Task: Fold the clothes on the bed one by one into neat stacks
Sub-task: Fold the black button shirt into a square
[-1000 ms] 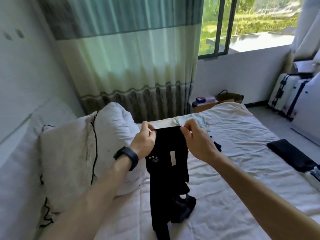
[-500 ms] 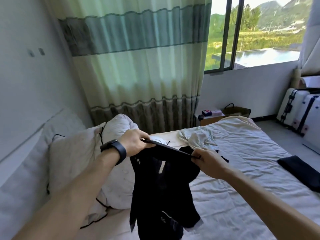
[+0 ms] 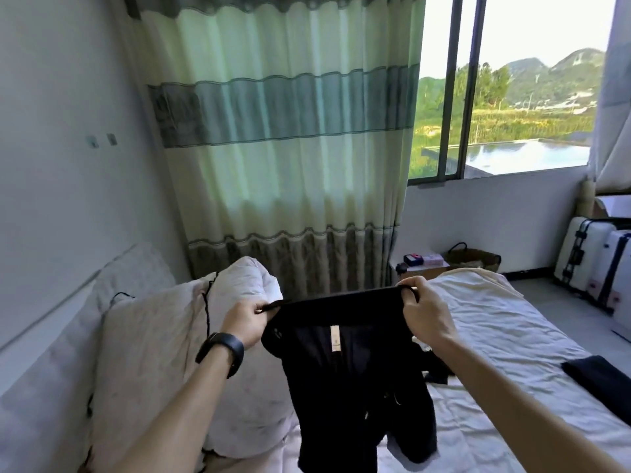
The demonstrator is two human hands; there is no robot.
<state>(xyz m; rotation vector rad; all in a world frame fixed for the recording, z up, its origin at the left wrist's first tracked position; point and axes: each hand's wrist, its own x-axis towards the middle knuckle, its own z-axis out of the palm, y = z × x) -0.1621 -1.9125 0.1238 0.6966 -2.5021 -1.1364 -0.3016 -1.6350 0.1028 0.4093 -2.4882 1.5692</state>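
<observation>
Black garment hangs over the near part of the bed, its long axis running straight down from a top edge stretched level from side to side, and its lower end drops out of view. The left hand pinches the left end of that edge and the right hand the right end, fingers curled on the cloth, neither hand nearer. A folded dark piece lies farther right on the bed, probably the stack this one joins.

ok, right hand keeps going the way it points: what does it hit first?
The right hand grips the black garment. It points forward and left, so past the garment probably the curtain, low down; depth is unclear.
</observation>
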